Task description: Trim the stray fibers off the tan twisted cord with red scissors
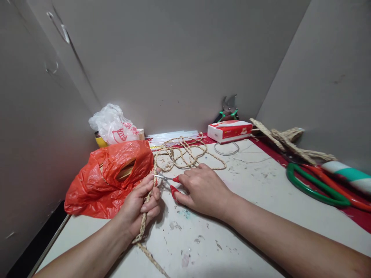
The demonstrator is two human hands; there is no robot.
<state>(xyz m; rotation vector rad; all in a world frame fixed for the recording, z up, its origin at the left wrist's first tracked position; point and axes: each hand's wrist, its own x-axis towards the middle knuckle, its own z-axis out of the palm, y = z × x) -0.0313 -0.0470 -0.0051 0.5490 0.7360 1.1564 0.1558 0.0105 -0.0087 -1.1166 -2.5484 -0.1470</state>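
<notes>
My left hand (145, 202) is closed around a braided straw rope (142, 226), which runs down past the wrist and up beyond the fingers. In my right hand (204, 189) is a pair of small scissors (165, 178) with red handles. Thumb and fingers sit in the handle loops, and the blades are spread. Their tips reach the rope just above my left fingers; whether they touch the strands I cannot tell. More of the same rope lies in loose coils (188, 154) on the table behind both hands.
A red plastic bag (87, 185) holding wooden pieces sits at left, a white bag (116, 121) behind it. At the back are a tissue pack (230, 131), pruning shears (228, 108) and a wire ring (226, 148). Straw braids (285, 139) and a green-handled tool (315, 189) lie right. Scraps dot the white table (246, 200).
</notes>
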